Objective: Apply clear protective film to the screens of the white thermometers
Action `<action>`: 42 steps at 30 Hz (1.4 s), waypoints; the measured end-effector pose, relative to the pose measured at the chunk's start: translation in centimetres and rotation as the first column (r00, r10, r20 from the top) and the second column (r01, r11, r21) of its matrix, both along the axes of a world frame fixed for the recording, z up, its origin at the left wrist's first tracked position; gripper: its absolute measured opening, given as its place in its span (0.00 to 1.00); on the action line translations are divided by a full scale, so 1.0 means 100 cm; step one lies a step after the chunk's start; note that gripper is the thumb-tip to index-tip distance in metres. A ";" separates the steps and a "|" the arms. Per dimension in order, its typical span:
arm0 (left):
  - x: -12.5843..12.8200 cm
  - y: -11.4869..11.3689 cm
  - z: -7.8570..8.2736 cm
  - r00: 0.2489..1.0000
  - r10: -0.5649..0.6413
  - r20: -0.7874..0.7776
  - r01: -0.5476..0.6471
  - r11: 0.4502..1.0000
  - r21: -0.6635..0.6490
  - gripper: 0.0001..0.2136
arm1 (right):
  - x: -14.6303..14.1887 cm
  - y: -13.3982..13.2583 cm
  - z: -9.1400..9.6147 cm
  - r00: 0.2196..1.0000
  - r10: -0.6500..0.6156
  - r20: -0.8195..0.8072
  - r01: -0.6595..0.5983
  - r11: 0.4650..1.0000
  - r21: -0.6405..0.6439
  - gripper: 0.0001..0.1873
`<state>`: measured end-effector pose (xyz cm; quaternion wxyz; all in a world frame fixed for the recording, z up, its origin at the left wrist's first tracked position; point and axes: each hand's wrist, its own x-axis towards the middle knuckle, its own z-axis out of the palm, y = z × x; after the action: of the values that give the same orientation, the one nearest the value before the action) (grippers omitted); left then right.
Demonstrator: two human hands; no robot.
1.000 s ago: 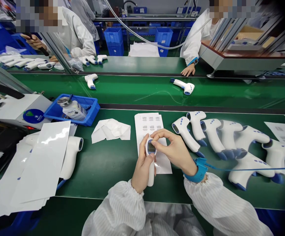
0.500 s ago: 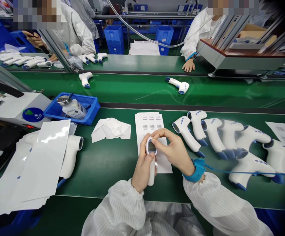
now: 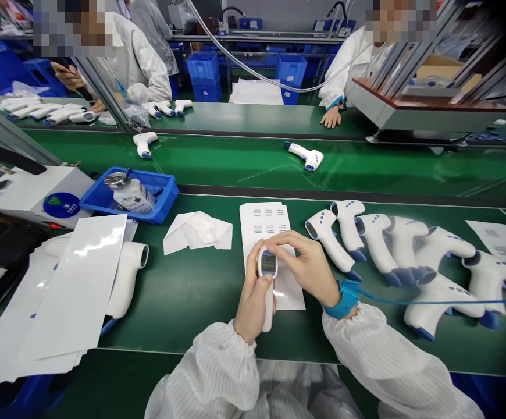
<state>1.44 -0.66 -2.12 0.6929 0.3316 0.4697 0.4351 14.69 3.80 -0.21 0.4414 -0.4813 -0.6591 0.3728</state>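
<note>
My left hand (image 3: 254, 299) is wrapped round the handle of a white infrared thermometer (image 3: 268, 314), its small screen facing up at me. Thumb and fingertips of my right hand (image 3: 307, 265) pinch the thermometer's head at the upper edge of the screen; what lies under those fingertips is hidden. Beneath both hands lies a stack of printed label sheets (image 3: 264, 216), partly covered. Just right of my right hand, several more white and blue thermometers (image 3: 329, 238) lie in a loose group.
To the left are a crumpled white cloth (image 3: 198, 231), a blue tray (image 3: 161, 203) holding a bottle (image 3: 133, 195), and glossy sheets (image 3: 74, 285) over another thermometer (image 3: 126, 279). Beyond runs a green conveyor belt (image 3: 218, 160) carrying two thermometers. Two co-workers (image 3: 137, 58) sit across it.
Both thermometers on the belt have shifted a little to the left. My right thumb has drawn back slightly off the screen, showing more of it; both hands stay on the thermometer.
</note>
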 end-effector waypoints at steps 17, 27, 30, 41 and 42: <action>0.001 0.000 -0.006 1.000 -0.011 -0.003 0.011 1.000 0.014 0.26 | -0.011 -0.007 -0.008 0.997 0.015 -0.072 -0.028 0.983 -0.180 0.12; -0.003 -0.001 0.001 0.997 0.053 0.056 -0.052 0.998 -0.020 0.28 | -0.007 -0.010 -0.008 0.973 -0.211 0.096 0.205 0.976 0.072 0.06; -0.004 0.005 0.011 0.968 0.246 0.055 -0.249 0.966 0.063 0.27 | -0.010 -0.019 -0.001 0.999 -0.048 0.017 0.051 0.974 -0.222 0.10; -0.019 0.023 -0.014 0.604 -0.002 -0.797 0.440 0.835 0.331 0.24 | 0.058 0.158 0.009 0.661 -0.211 0.720 0.473 0.862 -0.182 0.19; -0.020 0.023 -0.020 0.501 0.049 -0.864 0.478 0.817 0.324 0.24 | 0.067 0.183 0.011 0.615 -0.261 0.744 0.525 0.840 -0.139 0.20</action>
<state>-0.52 1.68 -4.16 0.3091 0.7331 0.5581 0.2357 21.37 22.09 0.87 0.1391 -0.7893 -0.5754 0.1631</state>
